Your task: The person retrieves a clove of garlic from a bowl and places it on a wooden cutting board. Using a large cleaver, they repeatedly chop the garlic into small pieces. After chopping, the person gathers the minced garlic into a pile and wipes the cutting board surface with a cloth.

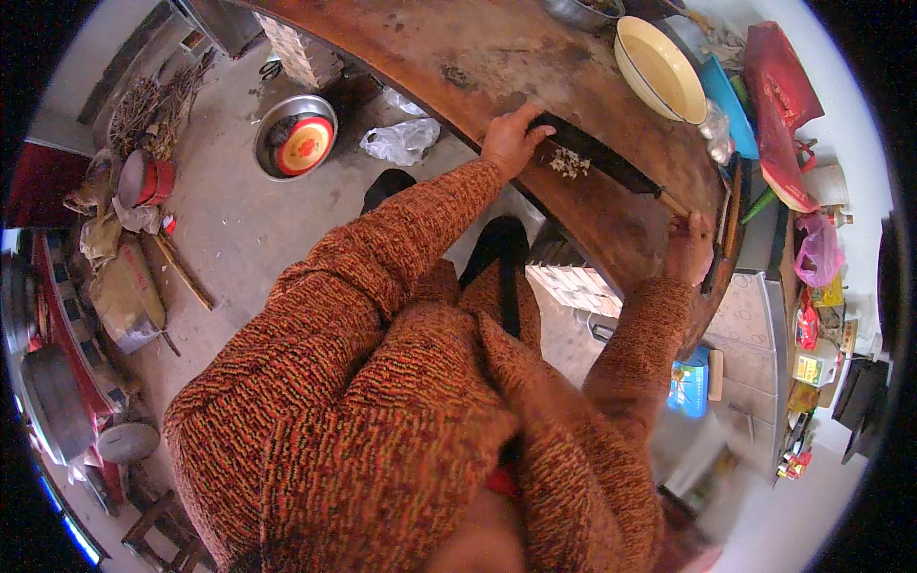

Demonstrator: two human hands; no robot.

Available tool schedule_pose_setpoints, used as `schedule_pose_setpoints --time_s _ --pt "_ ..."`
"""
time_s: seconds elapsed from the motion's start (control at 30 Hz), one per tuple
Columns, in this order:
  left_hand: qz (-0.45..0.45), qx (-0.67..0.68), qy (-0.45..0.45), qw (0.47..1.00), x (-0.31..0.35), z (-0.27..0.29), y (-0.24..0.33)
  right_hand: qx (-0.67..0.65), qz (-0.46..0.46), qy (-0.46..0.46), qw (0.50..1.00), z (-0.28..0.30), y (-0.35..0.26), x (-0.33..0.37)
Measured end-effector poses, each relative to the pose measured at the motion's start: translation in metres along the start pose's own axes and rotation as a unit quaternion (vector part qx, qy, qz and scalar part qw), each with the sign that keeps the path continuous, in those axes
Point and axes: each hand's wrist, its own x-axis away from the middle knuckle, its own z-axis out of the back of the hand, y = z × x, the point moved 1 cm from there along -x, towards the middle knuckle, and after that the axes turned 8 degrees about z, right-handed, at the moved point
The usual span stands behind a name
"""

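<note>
A long, dark-bladed kitchen knife (604, 153) lies across the brown wooden tabletop (478, 67). My right hand (688, 250) is closed round its light wooden handle, near the table's right edge. At the far end of the blade, my left hand (511, 141) grips the tip with thumb and fingers. Against the near side of the blade sits a small heap of pale chopped bits (569, 162), which look like minced garlic.
A cream enamel basin (659, 69), a blue tray (731, 105) and a red plastic bag (783, 105) stand at the table's back right. On the floor at left are a metal basin (294, 103) and a clear plastic bag (401, 141). Tiled surfaces (750, 334) flank the right.
</note>
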Motion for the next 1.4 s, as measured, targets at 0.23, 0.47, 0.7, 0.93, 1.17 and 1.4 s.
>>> schedule_pose_setpoints --time_s 0.23,0.47,0.7,0.93,1.17,1.4 --pt "0.018 -0.056 -0.005 0.998 0.000 0.002 -0.006 -0.149 -0.067 0.021 0.986 -0.020 -0.028 0.026" --pt "-0.015 -0.022 -0.008 1.000 -0.001 0.002 -0.010 -0.180 -0.091 0.028 0.979 -0.029 -0.034 0.046" --pt "-0.003 -0.044 -0.002 0.999 0.001 0.001 -0.008 -0.176 -0.066 0.032 0.982 -0.012 -0.027 0.045" --pt "-0.010 -0.040 -0.007 0.999 0.000 0.000 -0.009 -0.140 -0.019 -0.011 0.990 -0.017 -0.042 0.064" --pt "-0.003 -0.029 -0.018 0.999 0.001 -0.001 -0.006 -0.135 -0.164 0.079 0.974 -0.006 -0.032 0.093" --pt "0.033 -0.022 -0.032 0.999 -0.002 0.002 -0.008 -0.179 -0.097 0.104 0.974 -0.027 -0.075 0.119"
